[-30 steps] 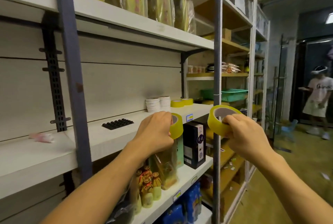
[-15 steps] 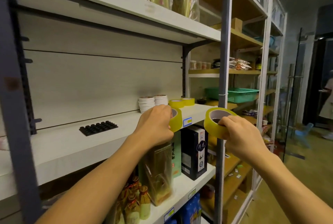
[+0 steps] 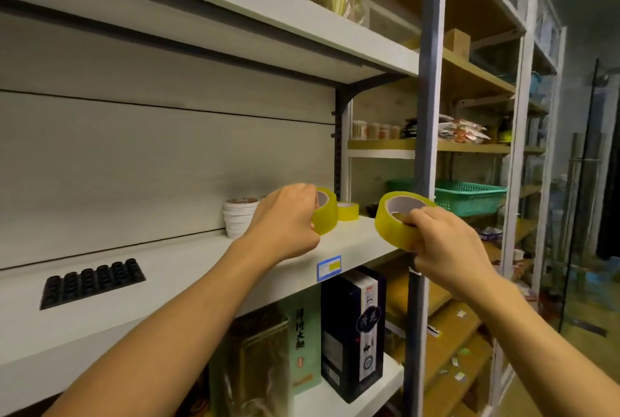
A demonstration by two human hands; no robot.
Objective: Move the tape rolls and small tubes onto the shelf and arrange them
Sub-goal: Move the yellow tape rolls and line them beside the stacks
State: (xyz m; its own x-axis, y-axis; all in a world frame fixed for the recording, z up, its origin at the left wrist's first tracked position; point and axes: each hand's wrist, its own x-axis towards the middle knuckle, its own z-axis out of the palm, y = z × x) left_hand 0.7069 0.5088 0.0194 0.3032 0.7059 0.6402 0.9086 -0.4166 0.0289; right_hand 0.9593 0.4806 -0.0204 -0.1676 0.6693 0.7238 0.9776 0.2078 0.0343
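While the left hand (image 3: 285,225) gripped one glossy yellow roll of tape (image 3: 325,215) just above the white middle shelf board (image 3: 188,269), the right hand (image 3: 446,248) grasped a second yellow tape roll (image 3: 399,218) in the air, near the front right corner of the board and close to the grey metal upright post (image 3: 426,134). Both rolls were tilted, with the pale cardboard core turned to the camera.

To do this step well, I judged that each roll should be turned flat and lowered beside the yellow roll already lying at the back (image 3: 348,211), next to the stack of white tape rolls (image 3: 238,217), so the row would be even. The left roll probably had to go first, because it was nearer to the board.

About room: the board was wide and mostly bare between the white stack and the black ridged mat (image 3: 92,282) far to the left. The upper shelf (image 3: 268,7) was well above the hands. The tight place was on the right, where the post and the board's front edge with the blue price label (image 3: 328,268) stood close to the right hand; a roll put too near that edge could fall.
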